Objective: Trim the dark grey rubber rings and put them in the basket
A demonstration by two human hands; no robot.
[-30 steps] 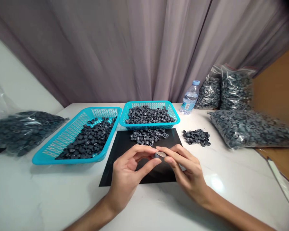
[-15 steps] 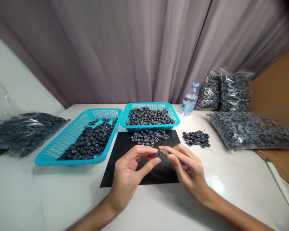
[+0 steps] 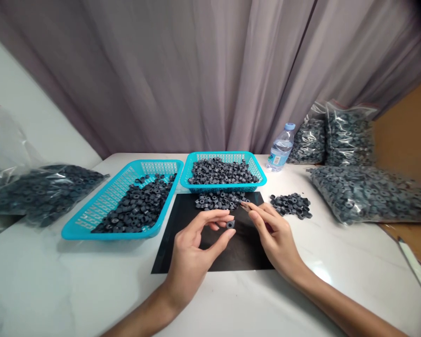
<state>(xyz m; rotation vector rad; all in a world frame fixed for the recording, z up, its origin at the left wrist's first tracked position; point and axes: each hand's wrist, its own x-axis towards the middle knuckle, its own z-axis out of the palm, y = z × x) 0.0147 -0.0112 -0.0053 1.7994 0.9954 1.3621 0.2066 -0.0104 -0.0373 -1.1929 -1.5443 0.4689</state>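
A dark ring [image 3: 233, 223] was held above the black mat [image 3: 238, 257], pinched at its edge between the thumb and forefinger of the left hand [image 3: 192, 250]; the other fingers were loosely curled. By this edge grip the holed face was apparently left uncovered. A small pointed tool [image 3: 246, 206] was gripped between the thumb and fingers of the right hand [image 3: 275, 234], its tip apart from the ring; its exact type could not be told. A heap of rings [image 3: 215, 201] lay on the mat before the far basket [image 3: 224, 187], presumably for short reach. The left basket [image 3: 77, 227] was partly filled.
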